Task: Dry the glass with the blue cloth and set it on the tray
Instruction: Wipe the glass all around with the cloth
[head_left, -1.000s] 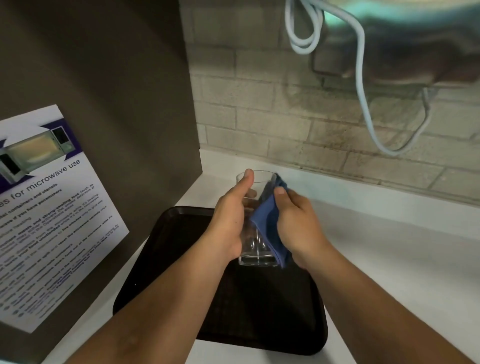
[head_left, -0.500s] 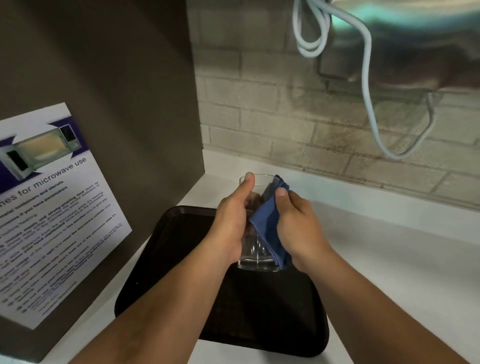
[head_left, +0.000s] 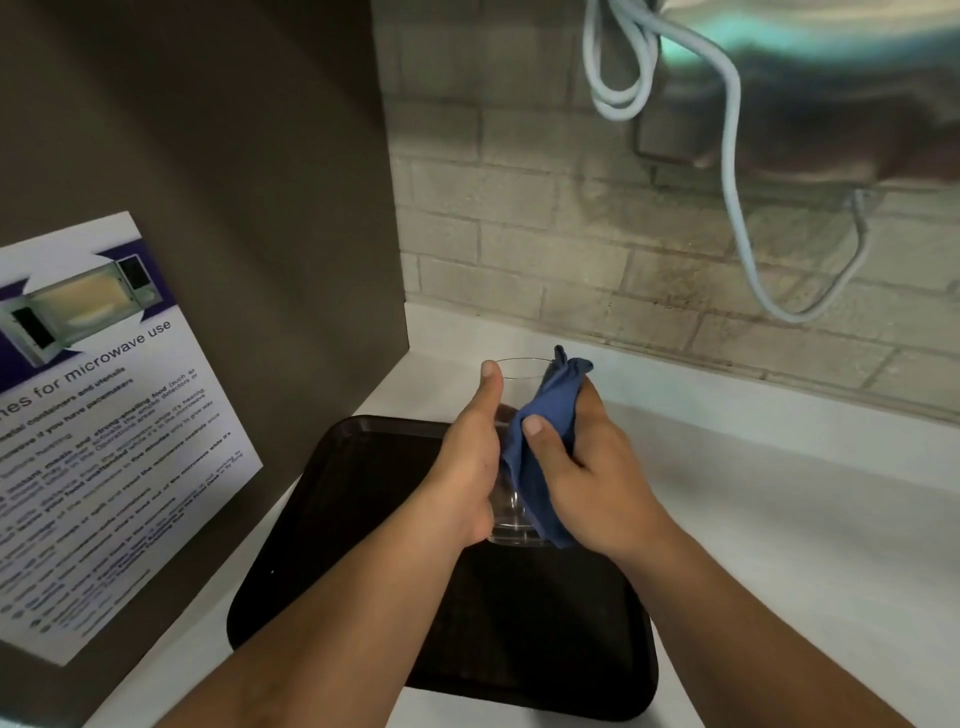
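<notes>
A clear drinking glass is held upright in the air above the far part of a dark brown tray. My left hand wraps its left side, thumb up along the rim. My right hand presses a blue cloth against the glass's right side, thumb on the cloth. The cloth's top bunches above the rim. Much of the glass is hidden behind my hands and the cloth.
A dark cabinet side with a microwave-use notice stands close on the left. The white counter stretches right. Behind is a brick wall with a looped pale cable hanging from above.
My right thumb has slid down the cloth on the glass, and the cloth's top now sticks up above the rim. The glass stays held over the tray.
</notes>
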